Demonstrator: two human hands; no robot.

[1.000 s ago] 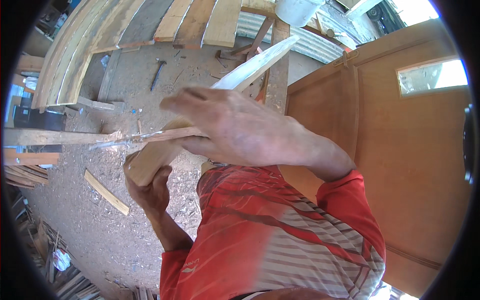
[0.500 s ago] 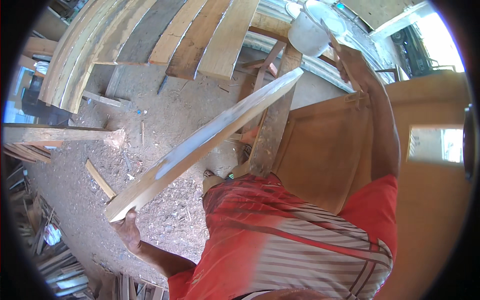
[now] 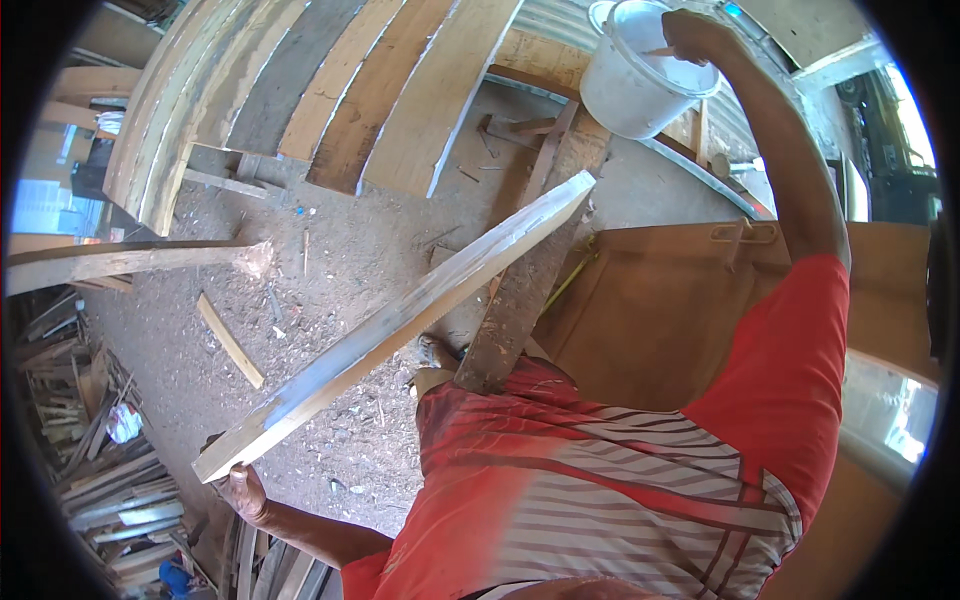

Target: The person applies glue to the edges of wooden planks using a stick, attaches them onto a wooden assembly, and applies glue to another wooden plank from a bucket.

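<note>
The fingers (image 3: 239,474) of the left hand (image 3: 247,500), in the head view, are closed on the near left end of a long plank (image 3: 390,325), the thumb pressed to the near side and the other fingers mostly hidden behind the wood; the right hand (image 3: 697,38) is at the far right, over the mouth of a white bucket (image 3: 632,100), its fingers curled down around a thin tool (image 3: 660,52); only a short light-brown bit of that tool shows, and how tightly each finger is bent I cannot tell.

The plank slants from near left to far right in front of the body, with a whitish smear along its narrow face; its far end overlaps a dark brown beam (image 3: 515,320), though whether the two touch there I cannot tell; the bucket stands past the far end of that beam, with whitish matter on its inner wall.

Several wide boards (image 3: 410,100) lie side by side at the far left, white along their edges; a short wood strip (image 3: 230,340) lies on the ground (image 3: 330,230) left of the plank; scrap wood (image 3: 125,490) is heaped at the near left; a brown door (image 3: 650,310) is on the right, beside the red shirt (image 3: 770,340).
</note>
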